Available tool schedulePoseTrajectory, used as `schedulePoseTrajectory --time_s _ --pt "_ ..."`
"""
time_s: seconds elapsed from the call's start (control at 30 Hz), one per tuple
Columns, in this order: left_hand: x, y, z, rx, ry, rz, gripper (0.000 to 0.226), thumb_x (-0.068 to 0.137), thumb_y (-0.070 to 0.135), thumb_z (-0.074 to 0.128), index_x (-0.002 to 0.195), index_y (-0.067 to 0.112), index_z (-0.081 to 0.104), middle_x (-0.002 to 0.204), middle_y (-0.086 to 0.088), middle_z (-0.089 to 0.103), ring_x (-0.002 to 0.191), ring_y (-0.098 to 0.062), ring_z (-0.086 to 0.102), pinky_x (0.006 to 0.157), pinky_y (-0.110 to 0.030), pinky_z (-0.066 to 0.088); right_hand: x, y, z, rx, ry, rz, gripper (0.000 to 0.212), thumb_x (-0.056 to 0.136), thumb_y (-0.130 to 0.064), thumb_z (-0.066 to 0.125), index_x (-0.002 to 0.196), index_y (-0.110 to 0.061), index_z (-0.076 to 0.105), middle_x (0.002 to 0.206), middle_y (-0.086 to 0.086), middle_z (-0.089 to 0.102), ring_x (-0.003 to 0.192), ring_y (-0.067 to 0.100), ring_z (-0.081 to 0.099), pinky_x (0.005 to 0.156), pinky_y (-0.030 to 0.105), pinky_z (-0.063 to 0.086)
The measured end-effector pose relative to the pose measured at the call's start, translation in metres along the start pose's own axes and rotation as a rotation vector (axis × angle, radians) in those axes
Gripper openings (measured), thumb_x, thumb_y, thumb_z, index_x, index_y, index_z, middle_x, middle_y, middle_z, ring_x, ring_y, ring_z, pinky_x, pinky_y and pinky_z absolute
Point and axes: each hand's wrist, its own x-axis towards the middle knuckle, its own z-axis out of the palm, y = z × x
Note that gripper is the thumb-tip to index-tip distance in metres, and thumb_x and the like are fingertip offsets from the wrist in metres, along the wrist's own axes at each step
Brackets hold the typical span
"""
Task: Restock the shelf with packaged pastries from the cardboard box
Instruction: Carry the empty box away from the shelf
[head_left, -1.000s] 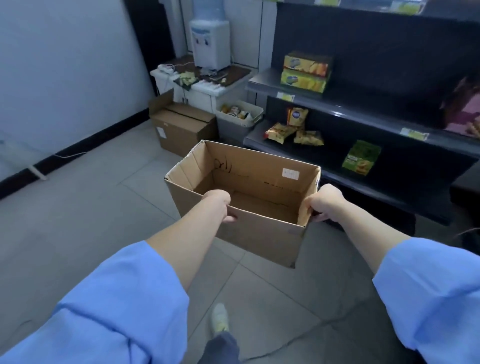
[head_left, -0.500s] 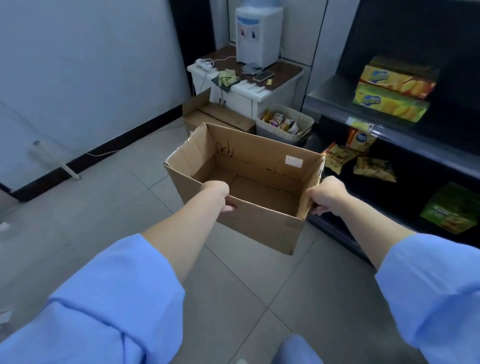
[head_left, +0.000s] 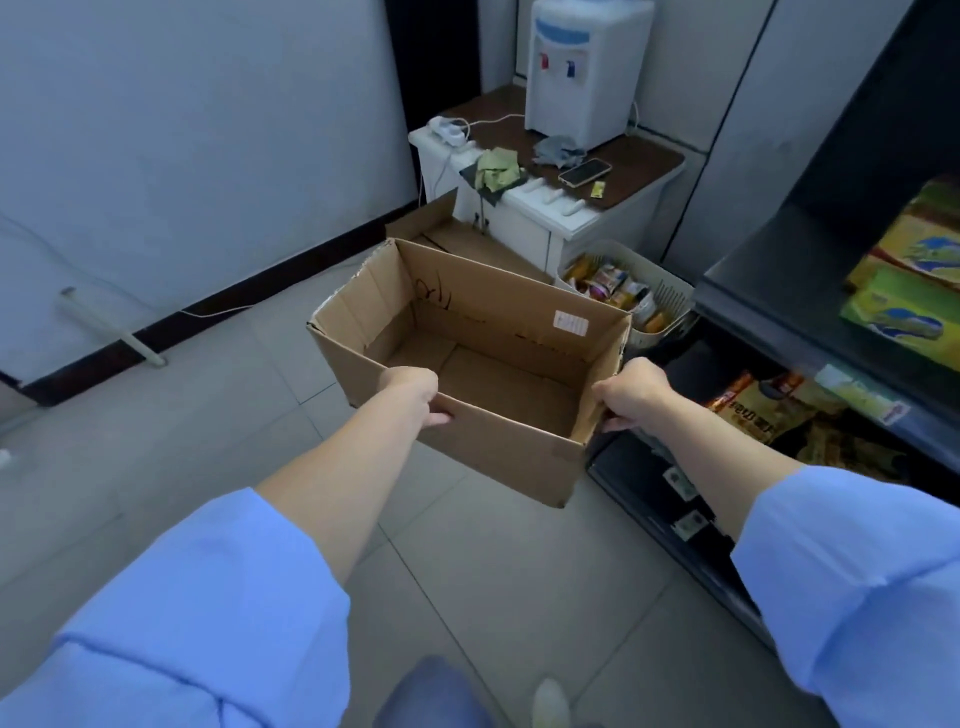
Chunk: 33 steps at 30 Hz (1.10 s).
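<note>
I hold an open brown cardboard box (head_left: 498, 447) in the air above the tiled floor; its inside shows only bare cardboard. My left hand (head_left: 415, 395) grips the near long wall, fingers curled over the rim. My right hand (head_left: 631, 392) grips the near right corner. The dark shelf (head_left: 779, 291) stands at the right, with yellow-green pastry boxes (head_left: 904, 306) on the upper board and brown snack bags (head_left: 753, 410) on the lower one.
A white basket (head_left: 670, 296) of mixed snack packs sits on the floor just beyond the box. Behind it is a white cabinet (head_left: 524, 213) with a water dispenser (head_left: 582, 67), a phone and cloths. Another cardboard box (head_left: 452, 234) lies by the cabinet. Grey wall at left.
I have walked forward with the box toward the cabinet and basket, which now look nearer. The shelf has slid to the right edge. Both hands keep the same grip.
</note>
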Motion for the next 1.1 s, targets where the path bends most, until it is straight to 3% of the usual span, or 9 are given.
schedulePoseTrajectory --time_s 0.27,0.37,0.57,0.93,1.0,1.1 --pt "0.128 0.107 0.018 0.023 -0.036 0.002 0.049 0.084 -0.011 0.053 0.132 -0.002 0.047 0.129 -0.022 0.051 0.113 -0.04 0.057 0.054 -0.042 0.056 0.111 -0.1 0.025 0.039 -0.016 0.047 0.014 0.092 -0.012 0.058 0.103 -0.012 0.049 0.107 0.011 0.059 0.093 0.03 0.068 0.075 0.034 0.061" --pt "0.18 0.151 0.024 0.059 -0.06 0.003 0.048 0.085 -0.01 0.055 0.132 -0.001 0.047 0.129 -0.022 0.051 0.112 -0.04 0.058 0.054 -0.04 0.056 0.155 -0.136 0.04 0.058 0.018 0.073 0.015 0.092 -0.012 0.058 0.105 -0.012 0.05 0.109 0.012 0.061 0.092 0.029 0.068 0.078 0.037 0.061" --pt "0.263 0.226 0.049 0.13 -0.092 -0.001 0.049 0.086 -0.01 0.053 0.133 -0.001 0.045 0.133 -0.022 0.049 0.115 -0.041 0.056 0.029 -0.039 0.049 0.234 -0.192 0.058 0.104 0.065 0.146 0.024 0.093 -0.017 0.058 0.116 -0.011 0.054 0.111 0.01 0.061 0.089 0.027 0.069 0.077 0.035 0.061" --pt "0.398 0.316 0.142 0.126 -0.16 0.005 0.046 0.089 -0.007 0.052 0.134 -0.004 0.042 0.135 -0.023 0.049 0.114 -0.041 0.058 0.029 -0.037 0.049 0.394 -0.252 0.058 0.161 0.122 0.183 0.023 0.094 -0.013 0.055 0.114 -0.002 0.057 0.111 0.017 0.064 0.093 0.029 0.067 0.078 0.039 0.061" --pt "0.42 0.328 0.16 0.119 -0.181 -0.003 0.044 0.091 -0.006 0.051 0.134 -0.004 0.043 0.135 -0.022 0.049 0.115 -0.04 0.058 0.038 -0.04 0.053 0.42 -0.261 0.058 0.165 0.124 0.2 0.022 0.093 -0.013 0.055 0.112 -0.002 0.058 0.109 0.017 0.065 0.093 0.03 0.067 0.078 0.041 0.061" --pt "0.455 0.341 0.183 0.126 -0.211 -0.021 0.041 0.092 -0.005 0.05 0.133 -0.003 0.044 0.135 -0.022 0.049 0.118 -0.039 0.056 0.064 -0.041 0.058 0.459 -0.269 0.062 0.143 0.127 0.21 0.023 0.09 -0.009 0.056 0.111 0.001 0.06 0.109 0.021 0.066 0.095 0.034 0.068 0.08 0.042 0.06"
